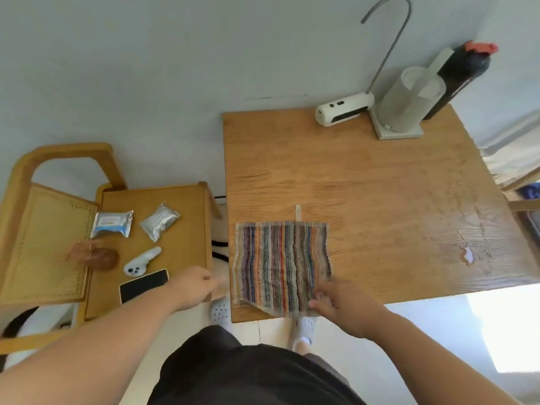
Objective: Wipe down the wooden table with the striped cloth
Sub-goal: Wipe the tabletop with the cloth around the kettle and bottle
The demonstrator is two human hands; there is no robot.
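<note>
Right fingers [320, 301] at the cloth's corner, left hand reaching in!
They curl on the near right corner of the striped cloth [282, 261], too blurred to call a pinch. The left hand [193, 287] points straight-fingered at its left edge, holding nothing. The cloth lies flat, near-left on the wooden table [380, 176]. Best bunch it firmly, then sweep toward the puddle [467, 254]. Count: one cloth, two hands, one puddle.

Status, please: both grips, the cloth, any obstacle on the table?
Left grip open, beside striped cloth. Right grip touching its near corner. Cloth spread on wooden table. Small puddle at right.
</note>
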